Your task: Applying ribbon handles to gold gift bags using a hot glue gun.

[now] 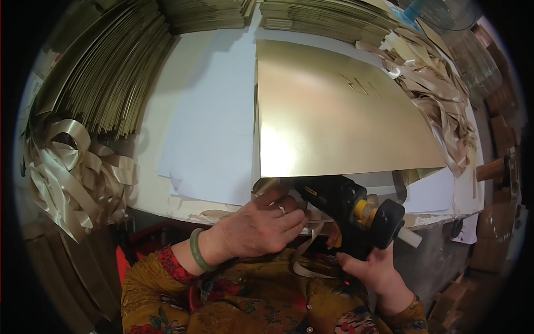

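A gold paper bag (pixel 325 112) with an embossed mark lies flat before me, its opening towards my body. My left hand (pixel 265 227), with a ring and a green bangle, grips the bag's near left corner; its fingertips are partly hidden under the edge. In my right hand (pixel 373 267) is a black hot glue gun (pixel 333 198) with a yellow trigger. A pale glue stick (pixel 409 237) sticks out of its rear. The gun's nozzle is out of sight at the bag's mouth. A narrow satin ribbon (pixel 301 261) hangs below my left hand, against my clothing.
White paper sheets (pixel 208 125) cover part of the table. Folded gold bags (pixel 121 67) stand stacked at the left, with more stacks (pixel 325 18) at the back. Loose satin ribbons lie in heaps at the left (pixel 71 179) and right (pixel 442 100). Cardboard boxes (pixel 494 221) stand beyond the right edge.
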### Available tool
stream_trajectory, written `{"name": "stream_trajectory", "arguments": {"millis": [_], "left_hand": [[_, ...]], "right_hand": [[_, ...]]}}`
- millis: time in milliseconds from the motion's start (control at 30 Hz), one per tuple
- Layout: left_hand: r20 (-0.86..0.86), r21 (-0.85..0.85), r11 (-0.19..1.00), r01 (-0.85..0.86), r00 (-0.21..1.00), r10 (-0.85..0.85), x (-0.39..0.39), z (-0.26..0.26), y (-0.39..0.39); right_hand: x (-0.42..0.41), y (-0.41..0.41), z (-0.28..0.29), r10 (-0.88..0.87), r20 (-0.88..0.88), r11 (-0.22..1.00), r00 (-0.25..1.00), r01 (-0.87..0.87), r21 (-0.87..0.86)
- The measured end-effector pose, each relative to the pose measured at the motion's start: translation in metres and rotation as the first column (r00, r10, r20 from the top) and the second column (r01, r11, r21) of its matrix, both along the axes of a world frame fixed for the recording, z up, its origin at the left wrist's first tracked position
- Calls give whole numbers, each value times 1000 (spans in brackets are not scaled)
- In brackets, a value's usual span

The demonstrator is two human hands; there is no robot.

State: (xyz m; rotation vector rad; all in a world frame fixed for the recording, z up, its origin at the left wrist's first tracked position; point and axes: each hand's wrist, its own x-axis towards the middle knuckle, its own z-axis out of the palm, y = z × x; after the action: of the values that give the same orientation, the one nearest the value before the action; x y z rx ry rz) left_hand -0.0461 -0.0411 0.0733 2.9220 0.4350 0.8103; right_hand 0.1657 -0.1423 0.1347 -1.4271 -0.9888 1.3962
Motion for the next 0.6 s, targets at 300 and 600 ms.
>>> {"name": "stream_trajectory", "arguments": {"millis": [300,600], "left_hand": [[-23,21,1000,-18,1000,19,4,0,-1],[-72,-32,999,-36,997,34,3,4,-4]], "right_hand": [[52,-33,-13,126,631,962,765,-249,109],[84,-52,-13,-94,847,966,524,-159,205]]}}
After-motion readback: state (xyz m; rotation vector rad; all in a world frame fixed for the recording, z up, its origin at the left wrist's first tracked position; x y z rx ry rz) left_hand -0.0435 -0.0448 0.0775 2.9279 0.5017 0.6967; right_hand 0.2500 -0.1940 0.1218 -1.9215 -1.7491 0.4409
